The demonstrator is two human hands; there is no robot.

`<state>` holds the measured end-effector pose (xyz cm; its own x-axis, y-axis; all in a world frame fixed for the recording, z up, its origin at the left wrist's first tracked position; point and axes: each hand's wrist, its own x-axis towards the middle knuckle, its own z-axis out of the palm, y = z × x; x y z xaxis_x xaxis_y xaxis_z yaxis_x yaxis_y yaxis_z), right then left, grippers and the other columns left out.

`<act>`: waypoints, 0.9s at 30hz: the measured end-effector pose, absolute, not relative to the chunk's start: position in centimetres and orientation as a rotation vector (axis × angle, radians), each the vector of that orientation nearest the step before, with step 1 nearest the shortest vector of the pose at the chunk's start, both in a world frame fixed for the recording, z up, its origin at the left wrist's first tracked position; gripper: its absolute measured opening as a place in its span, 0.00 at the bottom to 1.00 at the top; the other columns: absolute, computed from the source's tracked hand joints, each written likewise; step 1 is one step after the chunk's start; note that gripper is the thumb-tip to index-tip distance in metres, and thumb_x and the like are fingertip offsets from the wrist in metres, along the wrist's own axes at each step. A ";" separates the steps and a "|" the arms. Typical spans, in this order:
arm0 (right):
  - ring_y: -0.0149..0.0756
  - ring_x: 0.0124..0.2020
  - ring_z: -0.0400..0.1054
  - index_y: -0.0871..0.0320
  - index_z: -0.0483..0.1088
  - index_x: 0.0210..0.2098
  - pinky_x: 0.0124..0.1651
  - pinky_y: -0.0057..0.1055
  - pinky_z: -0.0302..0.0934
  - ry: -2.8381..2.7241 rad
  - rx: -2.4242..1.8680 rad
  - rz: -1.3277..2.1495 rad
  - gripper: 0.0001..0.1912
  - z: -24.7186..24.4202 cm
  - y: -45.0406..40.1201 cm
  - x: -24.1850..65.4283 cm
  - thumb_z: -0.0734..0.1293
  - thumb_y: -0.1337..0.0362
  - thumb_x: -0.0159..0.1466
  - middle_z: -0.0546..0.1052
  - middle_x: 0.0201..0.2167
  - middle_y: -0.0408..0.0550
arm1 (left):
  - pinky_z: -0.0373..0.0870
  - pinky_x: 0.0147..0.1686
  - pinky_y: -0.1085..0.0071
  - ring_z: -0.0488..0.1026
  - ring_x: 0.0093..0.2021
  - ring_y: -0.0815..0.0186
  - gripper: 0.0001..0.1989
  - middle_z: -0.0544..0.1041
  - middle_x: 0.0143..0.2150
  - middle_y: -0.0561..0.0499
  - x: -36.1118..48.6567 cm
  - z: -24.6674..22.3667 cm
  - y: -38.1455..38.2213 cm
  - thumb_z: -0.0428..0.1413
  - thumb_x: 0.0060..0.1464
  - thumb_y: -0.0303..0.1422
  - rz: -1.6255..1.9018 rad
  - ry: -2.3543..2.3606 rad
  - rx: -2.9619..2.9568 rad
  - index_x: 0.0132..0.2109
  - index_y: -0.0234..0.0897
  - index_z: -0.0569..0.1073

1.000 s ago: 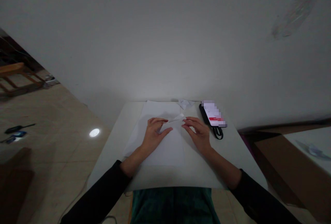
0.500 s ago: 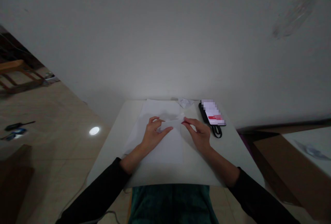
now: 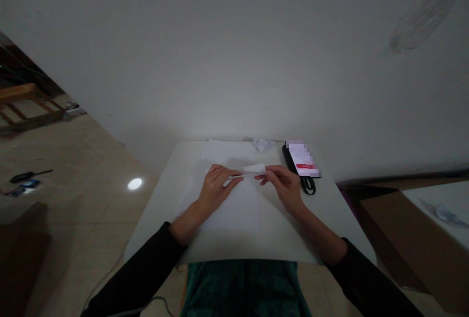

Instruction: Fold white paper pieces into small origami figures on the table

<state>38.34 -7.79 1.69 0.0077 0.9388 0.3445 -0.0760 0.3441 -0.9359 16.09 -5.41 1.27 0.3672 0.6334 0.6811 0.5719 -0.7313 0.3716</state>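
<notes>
Paper strip [image 3: 245,175], pinched by left hand [image 3: 216,190] and right hand [image 3: 283,185], sheet [image 3: 234,209] beneath, phone [image 3: 302,159] beside

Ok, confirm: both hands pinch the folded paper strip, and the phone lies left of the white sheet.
No: the phone lies right of the white sheet, not left, in the head view. The left hand and right hand do pinch the folded paper strip.
</notes>
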 end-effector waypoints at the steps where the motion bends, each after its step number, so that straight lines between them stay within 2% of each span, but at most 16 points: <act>1: 0.36 0.27 0.75 0.57 0.75 0.37 0.33 0.37 0.72 -1.297 -0.881 1.045 0.12 1.7 -7.7 38.3 0.69 0.55 0.61 0.81 0.30 0.50 | 0.68 0.42 0.63 0.77 0.35 0.65 0.07 0.81 0.37 0.50 16.1 1.2 -5.4 0.57 0.59 0.37 1.327 1.106 2.532 0.42 0.40 0.75; 4: 0.38 0.29 0.76 0.58 0.75 0.37 0.33 0.37 0.72 -1.223 -0.839 1.239 0.13 1.6 -7.3 38.3 0.70 0.54 0.60 0.81 0.28 0.49 | 0.69 0.40 0.65 0.77 0.36 0.64 0.07 0.81 0.38 0.49 16.1 1.0 -5.3 0.56 0.60 0.35 1.324 1.028 2.562 0.44 0.38 0.73; 7: 0.39 0.32 0.77 0.58 0.75 0.35 0.37 0.37 0.73 -1.103 -0.802 1.448 0.14 1.2 -6.7 38.5 0.74 0.54 0.55 0.80 0.30 0.47 | 0.70 0.41 0.64 0.76 0.38 0.64 0.06 0.80 0.38 0.48 16.1 1.3 -5.2 0.53 0.62 0.32 1.272 0.975 2.571 0.44 0.38 0.73; 10: 0.36 0.33 0.76 0.58 0.76 0.34 0.41 0.37 0.72 -1.082 -0.834 1.552 0.16 0.6 -6.3 38.7 0.76 0.57 0.50 0.80 0.31 0.45 | 0.69 0.48 0.61 0.74 0.48 0.62 0.06 0.78 0.48 0.45 16.1 1.8 -5.1 0.53 0.62 0.31 1.200 0.944 2.551 0.43 0.39 0.73; 12: 0.35 0.33 0.75 0.58 0.76 0.36 0.42 0.36 0.71 -1.135 -0.866 1.540 0.17 0.2 -6.1 38.8 0.77 0.58 0.49 0.80 0.32 0.45 | 0.69 0.50 0.61 0.73 0.51 0.61 0.05 0.76 0.51 0.44 16.0 2.1 -5.0 0.54 0.61 0.32 1.142 0.945 2.522 0.43 0.39 0.73; 15: 0.34 0.34 0.75 0.57 0.75 0.40 0.42 0.33 0.70 -1.223 -0.884 1.466 0.19 -0.1 -6.2 38.8 0.76 0.59 0.50 0.81 0.35 0.46 | 0.70 0.46 0.63 0.75 0.44 0.63 0.07 0.79 0.44 0.48 15.7 2.5 -4.8 0.56 0.59 0.34 1.051 1.019 2.442 0.44 0.40 0.74; 18: 0.33 0.33 0.75 0.56 0.74 0.43 0.40 0.32 0.69 -1.280 -0.873 1.431 0.19 -0.2 -6.3 38.7 0.75 0.59 0.52 0.81 0.35 0.46 | 0.69 0.47 0.60 0.76 0.41 0.62 0.15 0.80 0.41 0.50 15.5 2.9 -4.6 0.61 0.54 0.37 0.985 1.111 2.394 0.49 0.43 0.72; 21: 0.32 0.30 0.75 0.57 0.74 0.43 0.37 0.32 0.70 -1.313 -0.863 1.425 0.19 -0.1 -6.4 38.6 0.74 0.57 0.54 0.81 0.31 0.45 | 0.66 0.51 0.57 0.75 0.46 0.60 0.19 0.80 0.43 0.51 15.2 3.6 -4.5 0.62 0.53 0.37 0.953 1.102 2.398 0.52 0.44 0.72; 24: 0.33 0.28 0.75 0.57 0.74 0.43 0.36 0.33 0.71 -1.334 -0.856 1.440 0.19 -0.1 -6.5 38.5 0.74 0.56 0.55 0.80 0.30 0.45 | 0.66 0.53 0.57 0.73 0.52 0.58 0.20 0.75 0.54 0.46 14.9 4.0 -4.4 0.63 0.51 0.38 0.965 1.058 2.397 0.52 0.44 0.73; 25: 0.33 0.28 0.75 0.56 0.74 0.43 0.36 0.34 0.71 -1.337 -0.856 1.444 0.18 -0.2 -6.5 38.5 0.73 0.56 0.55 0.80 0.31 0.45 | 0.68 0.51 0.59 0.74 0.51 0.58 0.22 0.74 0.55 0.45 14.8 4.1 -4.4 0.63 0.50 0.38 0.943 1.032 2.375 0.53 0.43 0.72; 27: 0.33 0.28 0.75 0.56 0.74 0.42 0.36 0.34 0.72 -1.336 -0.860 1.448 0.17 -0.3 -6.6 38.4 0.74 0.57 0.55 0.80 0.31 0.45 | 0.72 0.45 0.64 0.77 0.44 0.60 0.23 0.78 0.50 0.46 14.6 4.0 -4.4 0.62 0.51 0.38 0.828 0.982 2.319 0.55 0.43 0.72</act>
<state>38.36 -6.57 -0.25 -0.2995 0.9485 0.1032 -0.1789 0.0504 -0.9826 14.62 -4.41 3.98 0.5581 0.7571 0.3398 0.4630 -0.6239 0.6296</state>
